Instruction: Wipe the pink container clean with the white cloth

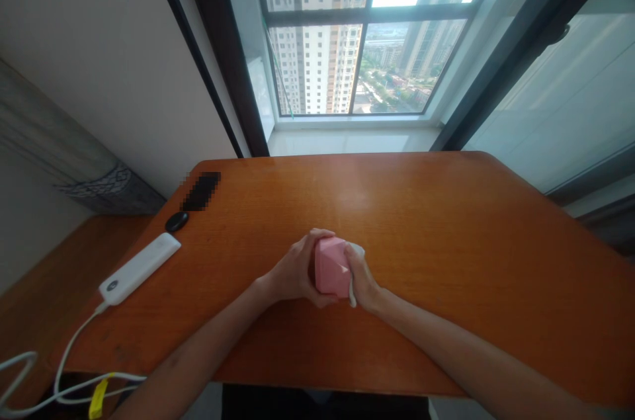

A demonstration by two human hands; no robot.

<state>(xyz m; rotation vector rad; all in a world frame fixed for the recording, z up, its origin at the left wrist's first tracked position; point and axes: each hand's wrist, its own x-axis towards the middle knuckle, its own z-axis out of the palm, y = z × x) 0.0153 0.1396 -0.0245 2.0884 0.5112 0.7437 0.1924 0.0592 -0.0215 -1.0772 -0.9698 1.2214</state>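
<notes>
Above the middle of the near half of the table, a pink faceted object (pixel 331 266) sits between my two hands; its exact kind does not show. My left hand (pixel 297 269) wraps round its left side, thumb below and fingers over the top. From the right, my right hand (pixel 364 280) presses against it with the thumb near its upper edge. A thin white material (pixel 356 250), perhaps cloth or tissue, sticks out between my right hand and the pink object, with another bit hanging below. Most of my right fingers are hidden behind.
The wooden table (pixel 446 228) reaches toward a window (pixel 367 16). At its left lie a white power strip (pixel 139 268) with a white cable (pixel 67 357), a black oval object (pixel 177 221) and a pixelated dark rectangle (pixel 201 191). A yellow tag (pixel 98 399) hangs on the cable.
</notes>
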